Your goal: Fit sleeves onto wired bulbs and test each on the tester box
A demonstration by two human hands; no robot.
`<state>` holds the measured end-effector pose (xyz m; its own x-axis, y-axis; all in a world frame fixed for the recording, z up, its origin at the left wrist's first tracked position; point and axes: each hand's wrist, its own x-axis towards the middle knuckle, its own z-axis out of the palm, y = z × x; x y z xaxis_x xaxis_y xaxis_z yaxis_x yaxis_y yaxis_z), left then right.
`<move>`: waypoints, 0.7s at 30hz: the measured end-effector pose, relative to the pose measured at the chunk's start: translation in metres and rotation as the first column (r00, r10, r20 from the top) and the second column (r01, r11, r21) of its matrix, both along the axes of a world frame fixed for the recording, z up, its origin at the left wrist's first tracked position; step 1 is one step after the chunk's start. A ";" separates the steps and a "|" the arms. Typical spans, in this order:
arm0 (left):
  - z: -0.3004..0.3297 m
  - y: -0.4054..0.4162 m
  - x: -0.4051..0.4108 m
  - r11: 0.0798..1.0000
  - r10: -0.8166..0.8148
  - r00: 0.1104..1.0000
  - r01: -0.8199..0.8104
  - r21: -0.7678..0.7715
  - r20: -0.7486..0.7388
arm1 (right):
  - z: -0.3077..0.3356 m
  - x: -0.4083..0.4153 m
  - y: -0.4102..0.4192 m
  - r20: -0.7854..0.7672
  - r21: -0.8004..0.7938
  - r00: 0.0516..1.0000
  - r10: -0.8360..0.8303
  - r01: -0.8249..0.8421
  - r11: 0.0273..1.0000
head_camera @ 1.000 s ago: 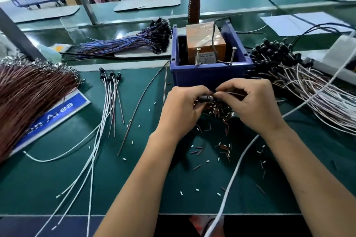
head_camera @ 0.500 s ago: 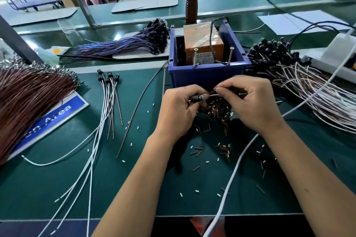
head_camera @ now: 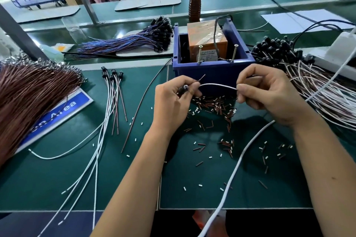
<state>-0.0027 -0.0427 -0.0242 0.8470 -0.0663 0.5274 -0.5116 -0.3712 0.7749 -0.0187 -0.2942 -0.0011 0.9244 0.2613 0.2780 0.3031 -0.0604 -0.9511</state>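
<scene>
Item: bulb (head_camera: 184, 88), pinched in left hand (head_camera: 173, 102), its white lead (head_camera: 217, 85) drawn taut to pinching right hand (head_camera: 269, 94), apparently for sleeving; loose sleeves (head_camera: 213, 105) heaped between hands; tester box (head_camera: 212, 72) just beyond, within reach.

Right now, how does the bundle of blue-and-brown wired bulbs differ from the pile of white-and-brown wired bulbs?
The bundle of blue-and-brown wired bulbs lies left of the blue tester box, on a pale board; the pile of white-and-brown wired bulbs lies right of it, on the green mat. The blue bundle is tight and straight; the white pile fans out loosely. Both have black bulb ends clustered toward the box.
</scene>
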 end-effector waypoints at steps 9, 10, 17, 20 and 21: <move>0.003 -0.006 -0.002 0.981 -0.046 0.997 0.034 -0.193 -0.058 | -0.005 0.001 -0.005 0.010 0.422 0.917 0.399 -0.365 0.830; 0.003 -0.007 -0.002 0.978 -0.055 0.997 0.041 -0.206 -0.062 | -0.006 0.001 -0.004 0.020 0.429 0.925 0.380 -0.351 0.832; 0.005 -0.010 -0.001 0.959 -0.095 0.993 0.072 -0.275 -0.071 | -0.005 0.004 0.007 -0.056 0.431 0.986 0.155 -0.117 0.895; 0.007 -0.010 -0.002 0.950 -0.106 0.992 0.080 -0.301 -0.071 | -0.005 0.002 0.012 -0.100 0.363 0.990 0.103 -0.060 0.930; 0.008 -0.011 -0.002 0.946 -0.118 0.990 0.091 -0.310 -0.071 | -0.004 0.001 0.014 -0.117 0.342 0.988 0.099 -0.053 0.938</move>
